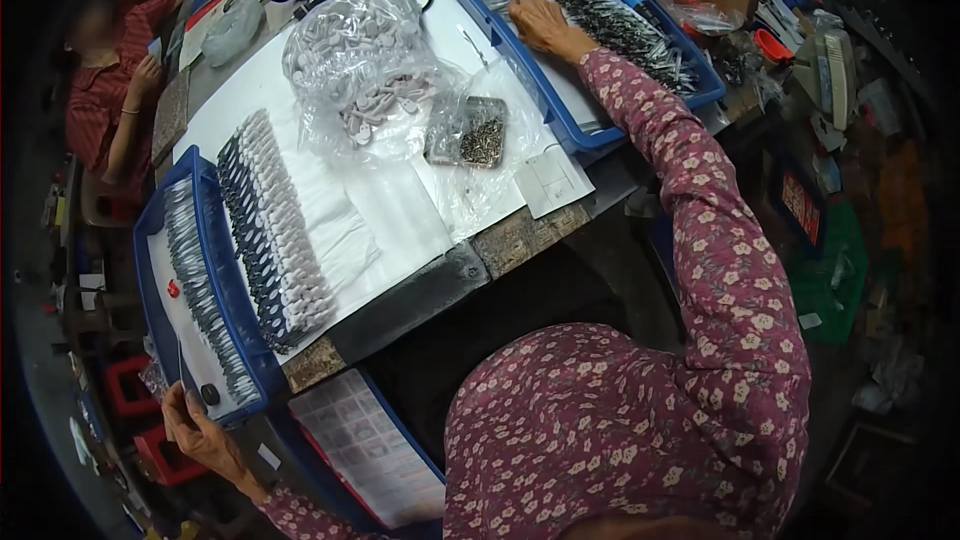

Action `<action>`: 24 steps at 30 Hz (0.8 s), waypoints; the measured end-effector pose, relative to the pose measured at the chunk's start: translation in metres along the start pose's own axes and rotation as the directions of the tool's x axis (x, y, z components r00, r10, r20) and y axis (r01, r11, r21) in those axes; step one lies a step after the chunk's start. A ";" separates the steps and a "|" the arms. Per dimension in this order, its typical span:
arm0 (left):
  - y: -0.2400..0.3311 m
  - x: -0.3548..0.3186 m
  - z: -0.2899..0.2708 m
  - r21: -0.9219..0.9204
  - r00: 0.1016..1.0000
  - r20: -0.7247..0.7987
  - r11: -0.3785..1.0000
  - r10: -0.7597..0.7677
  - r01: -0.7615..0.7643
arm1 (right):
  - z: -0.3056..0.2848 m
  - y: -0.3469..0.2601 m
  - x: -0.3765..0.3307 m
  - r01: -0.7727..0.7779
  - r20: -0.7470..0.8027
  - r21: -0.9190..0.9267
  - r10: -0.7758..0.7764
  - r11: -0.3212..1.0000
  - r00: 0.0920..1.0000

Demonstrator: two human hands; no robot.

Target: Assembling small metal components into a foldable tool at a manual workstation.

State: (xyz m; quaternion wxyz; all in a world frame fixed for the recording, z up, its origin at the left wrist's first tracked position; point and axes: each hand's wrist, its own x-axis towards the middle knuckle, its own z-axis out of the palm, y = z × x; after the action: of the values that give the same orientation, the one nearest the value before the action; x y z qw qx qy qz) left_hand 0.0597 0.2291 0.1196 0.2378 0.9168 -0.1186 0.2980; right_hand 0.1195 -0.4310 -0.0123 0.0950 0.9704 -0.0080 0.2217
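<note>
My right hand (548, 26) reaches into the far blue tray (580, 142), over a dense layer of slim silver and black parts (610, 25). Its fingers are bent together against the parts; whatever they pinch is hidden. At the near left, my left hand (205, 438) is beside the front corner of another blue tray (205, 270), fingers closed around a thin rod (180, 358). That tray contains a row of slim silver pieces (195, 285), a small red piece (173, 288) and a round black piece (210, 394).
Between the trays are rows of white-and-dark pieces (272, 225), a plastic bag of pale pieces (355, 50) and a clear box of small screws (482, 140). A compartment box (365, 440) sits below the table edge. Another person (115, 80) is at the far left.
</note>
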 end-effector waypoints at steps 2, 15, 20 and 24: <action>0.021 -0.005 0.002 0.019 1.000 -0.018 1.000 0.006 -0.005 | 0.001 -0.010 0.001 0.040 -0.054 -0.020 -0.041 0.999 0.998; 0.130 -0.017 0.035 -0.484 0.975 0.189 0.875 0.115 -0.009 | -0.014 -0.012 0.014 -0.115 -0.007 -0.043 0.114 0.992 0.993; 0.143 -0.019 0.038 -0.682 0.959 0.276 0.718 0.071 0.143 | -0.038 0.002 0.010 -0.409 -0.309 0.179 0.446 0.895 0.840; 0.143 -0.026 0.046 -0.742 0.968 0.247 0.649 0.034 0.167 | -0.072 -0.025 0.019 -0.414 -0.439 0.368 0.548 0.832 0.712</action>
State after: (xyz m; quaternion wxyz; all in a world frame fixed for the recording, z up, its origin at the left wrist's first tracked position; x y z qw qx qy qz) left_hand 0.0101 0.0852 0.1233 0.5935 0.7660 -0.2258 0.0999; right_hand 0.1075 -0.3928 0.0549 -0.0876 0.8387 -0.2086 0.4953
